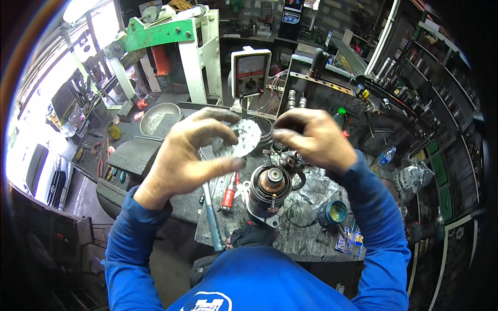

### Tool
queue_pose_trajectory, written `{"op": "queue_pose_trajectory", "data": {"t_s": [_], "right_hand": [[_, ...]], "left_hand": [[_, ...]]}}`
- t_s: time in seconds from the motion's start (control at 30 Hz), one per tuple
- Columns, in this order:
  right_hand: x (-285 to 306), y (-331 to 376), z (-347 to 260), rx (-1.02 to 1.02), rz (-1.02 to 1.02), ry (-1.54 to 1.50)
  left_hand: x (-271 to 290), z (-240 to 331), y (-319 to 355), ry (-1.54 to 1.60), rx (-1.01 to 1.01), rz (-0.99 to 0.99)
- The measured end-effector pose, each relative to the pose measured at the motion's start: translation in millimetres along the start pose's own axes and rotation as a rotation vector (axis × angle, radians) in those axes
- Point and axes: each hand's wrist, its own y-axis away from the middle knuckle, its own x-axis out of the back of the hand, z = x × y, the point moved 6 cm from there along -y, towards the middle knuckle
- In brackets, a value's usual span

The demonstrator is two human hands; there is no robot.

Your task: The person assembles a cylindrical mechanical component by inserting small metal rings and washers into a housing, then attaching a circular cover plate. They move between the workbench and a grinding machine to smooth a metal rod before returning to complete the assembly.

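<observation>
My left hand (187, 153) grips a round silvery metal end cover (250, 139) between thumb and fingers, slightly blurred. Across from it, my right hand (319, 139) is closed, thumb against curled fingers; whether something small is pinched there cannot be made out. Below and between both hands stands an electric motor (253, 199), upright on the bench, its copper-coloured commutator and shaft exposed at the top. The cover is held above the bench, apart from the motor. Behind the motor, a dark round ring-shaped part (264, 129) shows partly between my hands.
Left of the motor lie a red screwdriver (229, 196) and a hammer with a blue-green handle (213, 223). An open tin of grease (332, 213) stands to the right, near crumpled clear plastic (319, 186). A green-and-white press frame (199, 62) rises behind; sockets (384, 67) line the right-hand racks.
</observation>
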Motion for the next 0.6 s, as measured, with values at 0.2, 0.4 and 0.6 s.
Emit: {"op": "queue_pose_trajectory", "data": {"t_s": [0.2, 0.4, 0.6], "right_hand": [[14, 36, -65, 0.381, -0.249, 0.121], [8, 41, -72, 0.360, -0.303, 0.111], [63, 11, -113, 0.439, -0.196, -0.099]], "left_hand": [[-23, 25, 2, 0.033, -0.219, -0.093], [-32, 40, -15, -0.023, -0.348, -0.199], [13, 95, -81, 0.227, -0.303, -0.172]]}}
